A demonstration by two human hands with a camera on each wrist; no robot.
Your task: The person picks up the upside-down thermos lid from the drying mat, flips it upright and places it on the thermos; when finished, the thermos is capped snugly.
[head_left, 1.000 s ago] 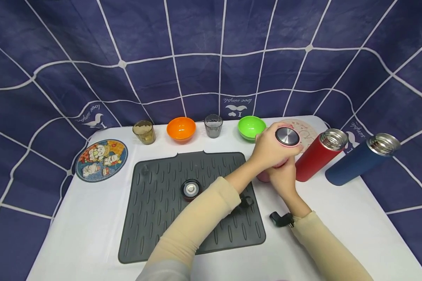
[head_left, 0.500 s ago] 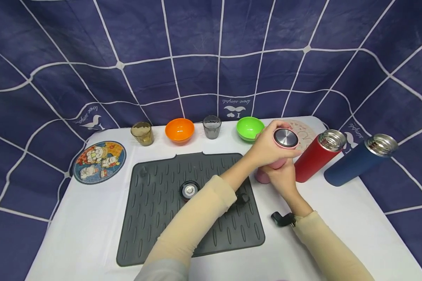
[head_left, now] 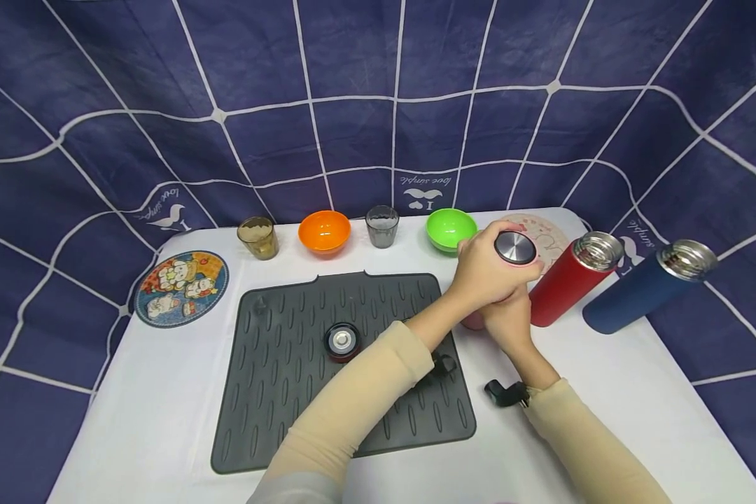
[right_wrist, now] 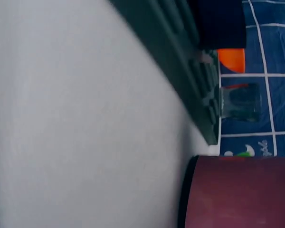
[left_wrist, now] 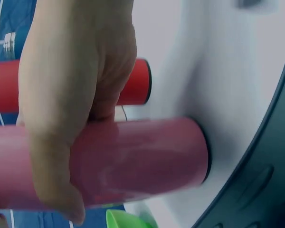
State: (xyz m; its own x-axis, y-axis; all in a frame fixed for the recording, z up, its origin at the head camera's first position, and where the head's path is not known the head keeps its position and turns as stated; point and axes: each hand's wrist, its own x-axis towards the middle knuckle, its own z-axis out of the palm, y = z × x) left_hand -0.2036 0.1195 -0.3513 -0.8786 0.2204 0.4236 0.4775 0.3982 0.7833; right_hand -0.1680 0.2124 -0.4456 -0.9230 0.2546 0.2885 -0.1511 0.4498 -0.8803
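A pink thermos bottle [head_left: 472,320] stands on the white table at the right edge of the grey mat. Its lid [head_left: 515,248] has a silver disc on top and a pink rim. My left hand [head_left: 488,269] grips round this lid from above. Below it, my right hand [head_left: 509,322] holds the bottle's body. In the left wrist view the right hand [left_wrist: 71,99] wraps the pink body [left_wrist: 142,159], thumb across the front. The right wrist view shows only the lower part of the pink bottle [right_wrist: 242,194]; neither hand's fingers show there.
Red [head_left: 567,283] and blue [head_left: 642,290] thermos bottles stand lidless at right. An upturned lid [head_left: 342,341] lies on the mat [head_left: 277,392]. Behind are an amber glass [head_left: 258,238], orange bowl [head_left: 325,232], grey glass [head_left: 382,226] and green bowl [head_left: 451,229]. Round mats [head_left: 181,288] lie at both sides.
My left hand has turned slightly on the lid, and less pink shows between the two hands than half a second ago. The right hand and the other things stay in place.
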